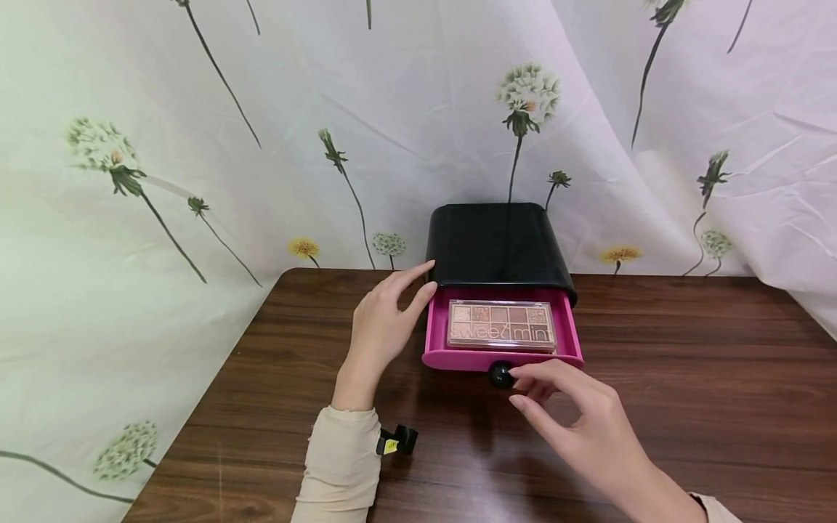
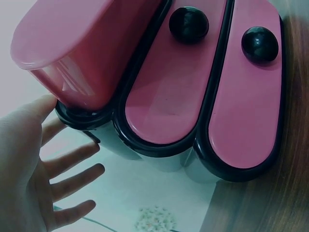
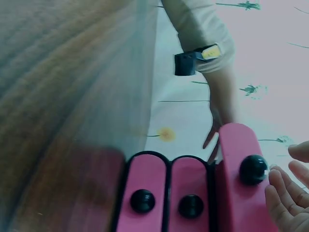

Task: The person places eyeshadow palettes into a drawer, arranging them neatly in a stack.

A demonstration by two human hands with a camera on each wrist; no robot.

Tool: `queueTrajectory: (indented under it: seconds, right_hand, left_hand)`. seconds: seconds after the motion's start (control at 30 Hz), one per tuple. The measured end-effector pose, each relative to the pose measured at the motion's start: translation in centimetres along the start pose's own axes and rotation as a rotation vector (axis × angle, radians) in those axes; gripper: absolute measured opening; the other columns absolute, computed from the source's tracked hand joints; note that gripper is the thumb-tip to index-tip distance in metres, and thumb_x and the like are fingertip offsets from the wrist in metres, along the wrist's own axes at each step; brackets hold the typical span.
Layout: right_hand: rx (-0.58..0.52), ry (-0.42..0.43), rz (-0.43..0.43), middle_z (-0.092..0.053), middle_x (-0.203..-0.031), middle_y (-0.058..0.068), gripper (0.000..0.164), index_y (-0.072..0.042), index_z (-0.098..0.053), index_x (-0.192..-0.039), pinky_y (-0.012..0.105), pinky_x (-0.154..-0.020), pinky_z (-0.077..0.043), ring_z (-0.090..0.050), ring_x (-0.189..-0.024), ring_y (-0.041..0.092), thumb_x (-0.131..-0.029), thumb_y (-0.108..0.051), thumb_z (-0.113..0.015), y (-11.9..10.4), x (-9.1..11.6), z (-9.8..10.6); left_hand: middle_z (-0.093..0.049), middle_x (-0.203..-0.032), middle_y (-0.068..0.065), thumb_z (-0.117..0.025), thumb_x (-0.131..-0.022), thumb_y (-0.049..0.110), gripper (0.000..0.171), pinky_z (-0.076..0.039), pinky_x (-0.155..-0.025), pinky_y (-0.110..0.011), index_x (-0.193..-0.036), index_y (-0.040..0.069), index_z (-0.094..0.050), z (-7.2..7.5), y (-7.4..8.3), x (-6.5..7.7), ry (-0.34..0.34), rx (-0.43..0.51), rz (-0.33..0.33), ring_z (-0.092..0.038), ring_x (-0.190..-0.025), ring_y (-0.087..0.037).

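Observation:
A black drawer unit (image 1: 500,243) stands against the back curtain, its pink top drawer (image 1: 451,361) pulled out. In that drawer lies a clear-lidded eyeshadow palette (image 1: 501,325) marked "sweet mint". My left hand (image 1: 381,327) rests on the unit's left side, thumb at the front corner; the left wrist view shows the other fingers spread. At the drawer's round black knob (image 1: 500,375) is my right hand (image 1: 582,414). Its index fingertip is right at the knob, while the thumb stands apart from it in the head and right wrist views.
Below are two closed pink drawers, the middle one (image 2: 164,96) and the bottom one (image 2: 246,111), each with a black knob. The unit stands on a dark wooden table (image 1: 706,392). Behind hangs a pale curtain (image 1: 418,131) printed with dandelions. A black wrist camera (image 1: 405,439) is on the left sleeve.

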State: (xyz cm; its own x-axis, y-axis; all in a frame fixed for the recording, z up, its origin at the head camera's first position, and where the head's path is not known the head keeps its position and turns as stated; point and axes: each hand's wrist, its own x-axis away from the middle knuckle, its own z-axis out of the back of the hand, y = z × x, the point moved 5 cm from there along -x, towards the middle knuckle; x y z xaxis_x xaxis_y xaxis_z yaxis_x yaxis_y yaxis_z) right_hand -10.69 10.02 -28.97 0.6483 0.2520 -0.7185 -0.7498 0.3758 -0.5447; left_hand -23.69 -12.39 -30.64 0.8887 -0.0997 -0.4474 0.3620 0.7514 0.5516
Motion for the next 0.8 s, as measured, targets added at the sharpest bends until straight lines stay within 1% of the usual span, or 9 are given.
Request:
queueTrajectory:
  seconds: [0.1,0.23,0.33,0.47,0.53,0.57,0.8]
  right_hand:
    - [0.029,-0.013,-0.033,-0.062,-0.089,-0.008,0.043,-0.013,-0.066,-0.107,0.016,-0.064,-0.047,-0.057,-0.075,0.003,-0.07,0.006,-0.076,1.1,0.8,-0.5]
    - [0.038,-0.056,-0.127,-0.062,-0.089,-0.007,0.039,-0.017,-0.064,-0.111,0.017,-0.065,-0.048,-0.058,-0.076,0.002,-0.077,-0.002,-0.074,2.1,1.5,-1.2]
    - [0.031,-0.066,-0.162,-0.062,-0.089,-0.008,0.041,-0.017,-0.062,-0.115,0.018,-0.064,-0.048,-0.058,-0.076,0.003,-0.078,-0.002,-0.073,2.5,1.7,-1.6]
    - [0.043,-0.044,-0.134,-0.062,-0.086,-0.009,0.051,-0.017,-0.059,-0.119,0.017,-0.064,-0.048,-0.058,-0.072,0.004,-0.074,0.001,-0.075,2.8,1.8,-2.1]
    - [0.054,-0.053,-0.139,-0.062,-0.085,-0.012,0.052,-0.018,-0.058,-0.121,0.017,-0.064,-0.048,-0.058,-0.071,0.003,-0.075,0.0,-0.075,3.0,1.8,-2.4]
    - [0.058,-0.046,-0.126,-0.062,-0.084,-0.012,0.054,-0.018,-0.057,-0.121,0.017,-0.064,-0.048,-0.058,-0.071,0.003,-0.074,0.001,-0.075,3.0,1.8,-2.5]
    - [0.061,-0.038,-0.148,-0.063,-0.09,-0.011,0.049,-0.02,-0.058,-0.117,0.017,-0.063,-0.048,-0.059,-0.076,0.005,-0.076,0.001,-0.073,3.3,1.5,-2.6]
  left_hand:
    - [-0.053,-0.13,0.011,-0.038,-0.089,0.064,0.045,-0.041,-0.092,-0.046,-0.13,0.047,-0.049,0.0,0.0,0.0,0.0,-0.002,0.006,-0.049,-0.12,-0.014]
    - [-0.053,-0.13,0.011,-0.038,-0.09,0.064,0.045,-0.041,-0.092,-0.046,-0.13,0.047,-0.049,0.0,0.0,0.0,-0.002,0.001,0.008,-0.049,-0.12,-0.014]
    - [-0.053,-0.13,0.012,-0.038,-0.089,0.064,0.045,-0.041,-0.092,-0.046,-0.13,0.047,-0.049,0.1,0.0,0.0,0.0,0.004,0.01,-0.049,-0.12,-0.014]
    - [-0.053,-0.13,0.012,-0.038,-0.089,0.064,0.045,-0.04,-0.093,-0.046,-0.13,0.047,-0.049,0.1,0.1,0.0,0.0,0.004,0.018,-0.049,-0.12,-0.014]
    - [-0.053,-0.13,0.012,-0.038,-0.089,0.064,0.045,-0.04,-0.093,-0.047,-0.13,0.047,-0.049,0.1,0.1,0.0,-0.002,0.004,0.023,-0.049,-0.12,-0.014]
    - [-0.053,-0.13,0.012,-0.038,-0.089,0.064,0.046,-0.04,-0.093,-0.047,-0.13,0.047,-0.049,0.1,0.1,0.0,-0.003,0.005,0.023,-0.049,-0.12,-0.015]
    - [-0.053,-0.13,0.012,-0.037,-0.089,0.065,0.046,-0.04,-0.092,-0.048,-0.13,0.048,-0.049,0.0,0.0,0.0,-0.003,0.005,0.024,-0.049,-0.12,-0.014]
